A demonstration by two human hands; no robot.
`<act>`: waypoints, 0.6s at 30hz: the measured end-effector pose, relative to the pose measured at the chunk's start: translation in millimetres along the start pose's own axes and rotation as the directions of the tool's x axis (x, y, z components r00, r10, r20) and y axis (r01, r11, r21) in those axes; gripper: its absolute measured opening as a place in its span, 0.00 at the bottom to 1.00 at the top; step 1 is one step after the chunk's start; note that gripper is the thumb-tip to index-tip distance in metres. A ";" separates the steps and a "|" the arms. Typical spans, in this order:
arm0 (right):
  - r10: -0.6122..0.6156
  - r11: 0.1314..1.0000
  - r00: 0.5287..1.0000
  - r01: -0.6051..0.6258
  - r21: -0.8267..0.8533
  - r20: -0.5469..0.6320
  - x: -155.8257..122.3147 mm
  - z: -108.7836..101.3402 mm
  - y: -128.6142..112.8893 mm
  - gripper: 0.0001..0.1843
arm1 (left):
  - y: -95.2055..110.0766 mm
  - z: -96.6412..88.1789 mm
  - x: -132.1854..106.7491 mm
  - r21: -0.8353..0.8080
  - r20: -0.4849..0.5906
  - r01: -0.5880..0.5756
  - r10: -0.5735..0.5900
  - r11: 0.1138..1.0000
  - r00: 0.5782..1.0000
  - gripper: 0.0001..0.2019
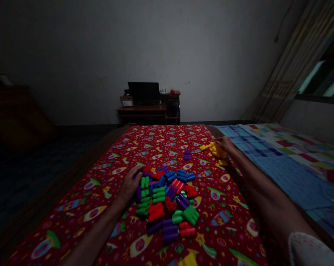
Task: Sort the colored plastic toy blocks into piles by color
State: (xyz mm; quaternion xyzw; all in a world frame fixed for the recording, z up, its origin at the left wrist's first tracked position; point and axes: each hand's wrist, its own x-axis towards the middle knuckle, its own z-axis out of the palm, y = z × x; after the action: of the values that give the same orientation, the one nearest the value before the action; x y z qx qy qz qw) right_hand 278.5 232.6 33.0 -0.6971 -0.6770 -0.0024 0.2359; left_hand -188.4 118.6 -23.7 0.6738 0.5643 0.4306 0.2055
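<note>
A mixed heap of plastic building blocks (pixel 158 195) in red, green, blue and purple lies on the red patterned cloth. At its left edge rests my left hand (pixel 130 183), fingers stretched out and slightly curved against the outer blocks, partly hiding a purple one. Farther off on the right, my right hand (pixel 224 144) has its fingers closed at a small group of yellow building blocks (pixel 217 151). The fingertips are small and dim there. Between the heap and the yellow group lie purple blocks (pixel 187 154). Another yellow block (pixel 188 260) shows at the bottom edge.
The cloth (pixel 100 199) covers a long surface with a brown border. To the right is a bed with blue checked bedding (pixel 266 159). By the far wall stands a desk (pixel 142 109) with a dark monitor (pixel 143 93). A curtain (pixel 289 70) hangs beside the window.
</note>
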 end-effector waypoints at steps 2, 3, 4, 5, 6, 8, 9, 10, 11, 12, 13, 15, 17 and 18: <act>-0.030 0.999 0.999 0.030 -0.014 -0.024 1.1 -0.1 -9.7 0.17 | -0.1 -0.4 -0.5 0.000 0.002 0.004 -0.004 1.000 1.000 0.25; -0.075 0.997 0.997 0.074 -0.032 -0.013 1.8 -0.1 -16.3 0.18 | 0.1 -0.7 -0.8 -0.002 0.006 0.006 -0.006 1.000 1.000 0.25; -0.139 0.988 0.990 0.140 -0.060 0.021 2.5 0.3 -23.8 0.18 | 0.3 -1.0 -1.2 -0.006 0.009 0.009 -0.009 1.000 1.000 0.24; -0.209 0.971 0.974 0.217 -0.104 0.082 3.2 1.3 -31.9 0.18 | 0.5 -1.2 -1.6 -0.011 0.011 0.013 -0.013 1.000 1.000 0.24; -0.267 0.944 0.951 0.291 -0.153 0.158 3.8 2.9 -40.0 0.19 | 0.6 -1.4 -1.9 -0.015 0.014 0.016 -0.016 1.000 1.000 0.24; -0.317 0.892 0.903 0.388 -0.232 0.292 4.2 8.1 -54.5 0.23 | 0.5 -1.6 -2.3 -0.015 0.013 0.021 -0.021 1.000 1.000 0.24; -0.314 0.878 0.892 0.404 -0.258 0.326 3.9 11.1 -60.1 0.24 | 0.2 -1.6 -2.4 -0.012 0.012 0.021 -0.021 1.000 1.000 0.23; -0.306 0.873 0.890 0.403 -0.273 0.337 3.4 13.9 -64.3 0.24 | -0.2 -1.6 -2.3 -0.008 0.009 0.019 -0.019 1.000 1.000 0.23; -0.302 0.875 0.895 0.397 -0.278 0.329 2.8 16.0 -66.7 0.23 | -0.7 -1.6 -2.0 -0.005 0.007 0.016 -0.016 1.000 1.000 0.23; -0.304 0.876 0.900 0.393 -0.280 0.314 2.3 17.1 -67.4 0.21 | -1.1 -1.6 -1.7 -0.002 0.008 0.014 -0.014 1.000 1.000 0.24; -0.305 0.878 0.905 0.388 -0.281 0.297 2.2 16.9 -66.4 0.19 | -1.5 -1.7 -1.4 0.001 0.011 0.011 -0.011 1.000 1.000 0.24; -0.299 0.904 0.926 0.352 -0.241 0.229 3.7 12.2 -59.5 0.18 | -1.9 -1.9 -0.9 0.010 0.016 0.007 -0.007 1.000 1.000 0.25; -0.259 0.955 0.959 0.271 -0.119 0.112 7.5 2.2 -46.6 0.17 | -1.7 -2.0 -0.8 0.020 0.019 0.006 -0.007 1.000 1.000 0.25; -0.220 0.975 0.974 0.222 -0.031 0.046 9.6 -4.0 -38.3 0.17 | -1.6 -2.1 -0.8 0.024 0.016 0.007 -0.008 1.000 1.000 0.25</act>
State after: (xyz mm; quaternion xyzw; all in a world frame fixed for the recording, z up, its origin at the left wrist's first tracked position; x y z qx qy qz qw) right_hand 244.4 239.2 52.1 -0.6215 -0.7550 -0.0259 0.2072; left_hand -191.0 117.9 -24.1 0.6775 0.5703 0.4176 0.2035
